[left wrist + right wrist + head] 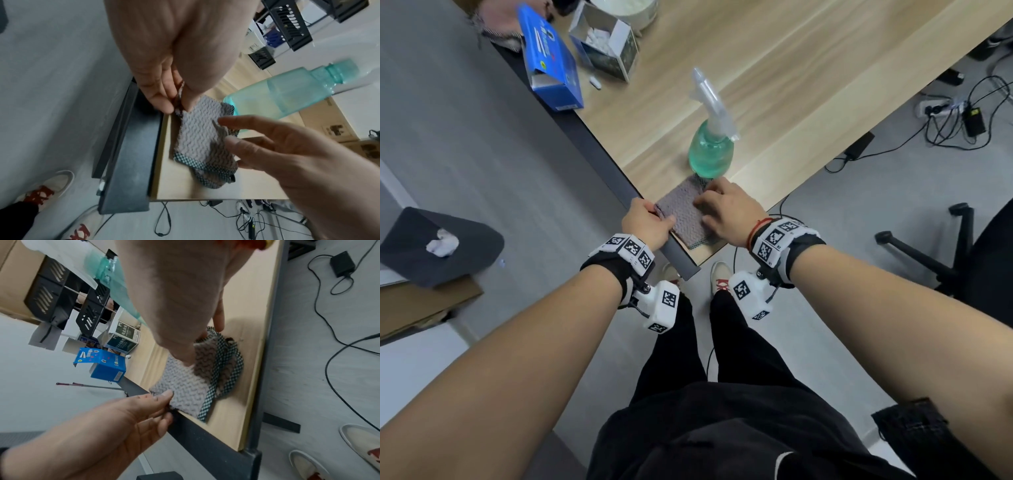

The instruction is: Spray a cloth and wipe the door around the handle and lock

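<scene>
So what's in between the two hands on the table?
The folded grey cloth lies between them, at the table corner. In the head view the left hand pinches its edge and the right hand rests on its other side.

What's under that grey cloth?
The cloth lies on the wooden table corner; left hand pinches its edge, right hand rests on it. Anything beneath is hidden.
</scene>
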